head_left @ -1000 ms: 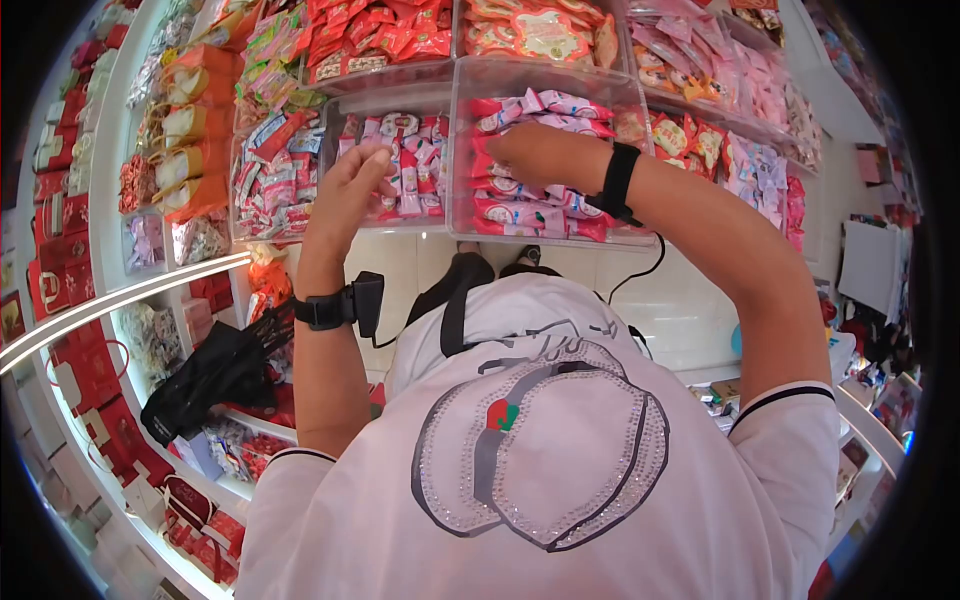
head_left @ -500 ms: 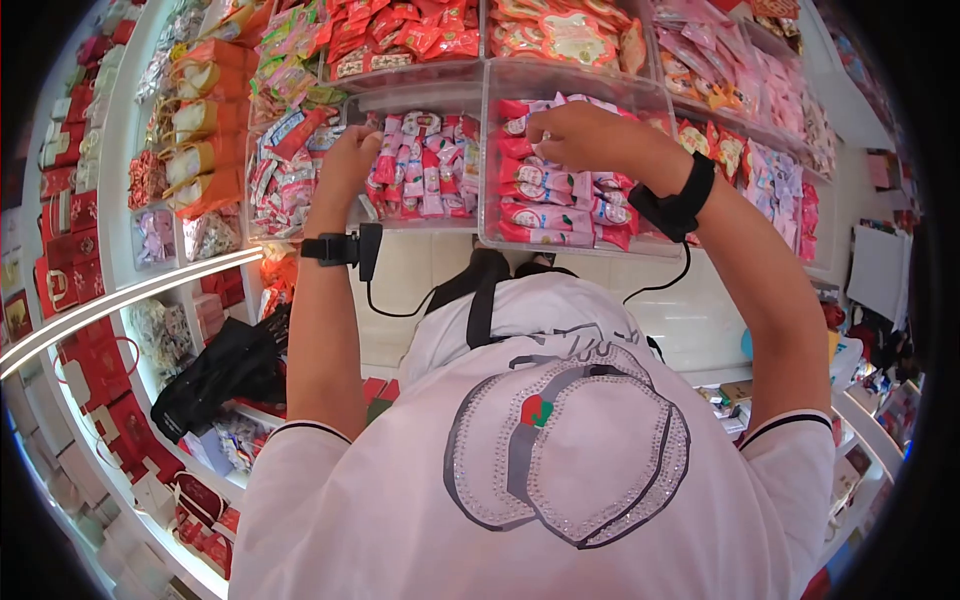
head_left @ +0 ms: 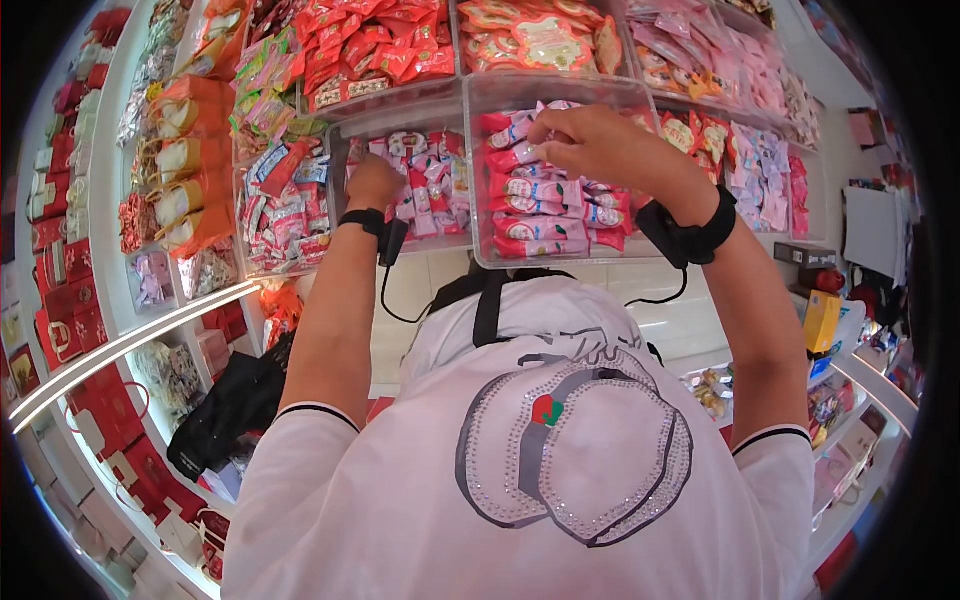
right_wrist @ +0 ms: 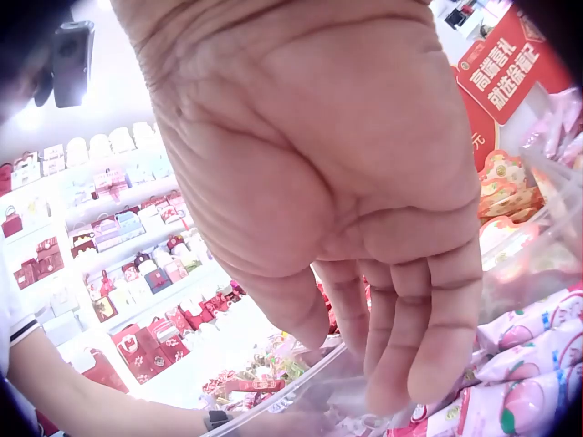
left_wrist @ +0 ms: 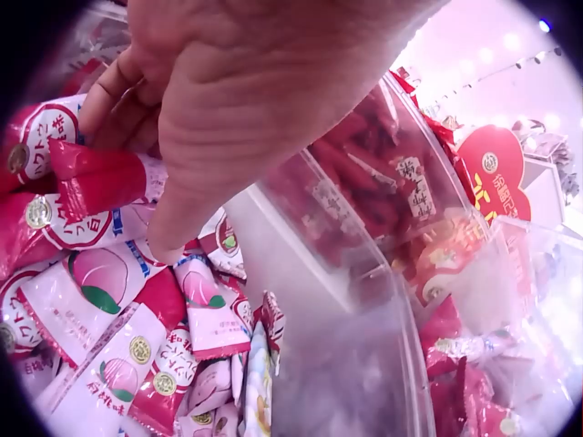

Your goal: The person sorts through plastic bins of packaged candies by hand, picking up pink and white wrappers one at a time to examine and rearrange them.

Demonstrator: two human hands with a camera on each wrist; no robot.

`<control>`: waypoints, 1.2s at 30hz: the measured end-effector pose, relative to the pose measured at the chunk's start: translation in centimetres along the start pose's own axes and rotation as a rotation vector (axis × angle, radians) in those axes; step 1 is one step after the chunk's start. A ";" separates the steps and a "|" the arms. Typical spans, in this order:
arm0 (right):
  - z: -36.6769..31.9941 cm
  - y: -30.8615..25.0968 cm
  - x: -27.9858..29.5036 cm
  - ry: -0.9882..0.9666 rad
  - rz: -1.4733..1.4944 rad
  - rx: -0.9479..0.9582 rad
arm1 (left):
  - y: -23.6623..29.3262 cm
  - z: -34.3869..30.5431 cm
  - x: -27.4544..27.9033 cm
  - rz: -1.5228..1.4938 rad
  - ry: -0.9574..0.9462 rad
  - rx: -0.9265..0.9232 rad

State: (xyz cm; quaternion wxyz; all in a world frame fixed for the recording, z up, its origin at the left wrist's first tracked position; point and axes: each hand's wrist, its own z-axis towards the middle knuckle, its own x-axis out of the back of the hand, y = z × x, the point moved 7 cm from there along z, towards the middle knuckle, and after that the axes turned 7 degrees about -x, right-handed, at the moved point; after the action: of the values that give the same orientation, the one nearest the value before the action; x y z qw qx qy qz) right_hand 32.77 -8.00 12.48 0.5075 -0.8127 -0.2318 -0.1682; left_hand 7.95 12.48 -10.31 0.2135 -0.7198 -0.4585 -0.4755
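Note:
My left hand (head_left: pixel 376 183) is down among pink wrapped candies (head_left: pixel 432 190) in a clear bin. In the left wrist view, its curled fingers and thumb grip a pink-and-white wrapped candy (left_wrist: pixel 102 177) with a crimson wrapper end. Peach pictures mark the wrappers beneath. Over the neighbouring clear bin (head_left: pixel 560 262) hovers my right hand (head_left: pixel 585 140), its fingers loosely bent. Pink peach-printed candy packs (head_left: pixel 540 218) lie below it in stacked rows. In the right wrist view the palm faces the camera, fingers hanging down close to the packs (right_wrist: pixel 528 391), with nothing held.
Bins of red-wrapped candies (head_left: pixel 395 45) and orange packs (head_left: pixel 540 45) sit behind. Mixed small candies (head_left: pixel 285 195) fill the bin at left. Orange gift bags (head_left: pixel 190 165) line the left shelf. Clear bin walls stand between the candies. A cable (head_left: pixel 655 298) hangs from the right wrist camera.
My left hand has moved from the bin's left edge down into the candies. The right hand has lifted off the packs and shifted slightly right. The head view has shifted a little.

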 end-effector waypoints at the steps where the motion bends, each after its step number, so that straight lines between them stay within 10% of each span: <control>1: -0.2 -0.1 0.0 0.003 0.004 0.007 | 0.0 0.2 -0.6 0.014 -0.037 -0.004; 13: 0.6 -0.3 -0.9 -0.001 -0.056 0.070 | -1.8 -0.9 -1.3 -0.097 -0.010 -0.118; 26: 0.5 -1.1 -0.5 0.008 0.193 0.038 | 0.7 -10.9 7.1 -1.526 0.167 -0.114; 36: -0.3 -8.3 0.2 0.242 0.126 0.521 | 8.5 -15.0 14.4 -2.005 -0.045 -0.242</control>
State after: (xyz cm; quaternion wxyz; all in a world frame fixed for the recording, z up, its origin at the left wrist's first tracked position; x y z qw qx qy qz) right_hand 28.38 -5.14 18.91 0.7324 -0.6419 -0.1540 -0.1668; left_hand 9.77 3.77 10.29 -0.3676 -0.0281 -0.8048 -0.4652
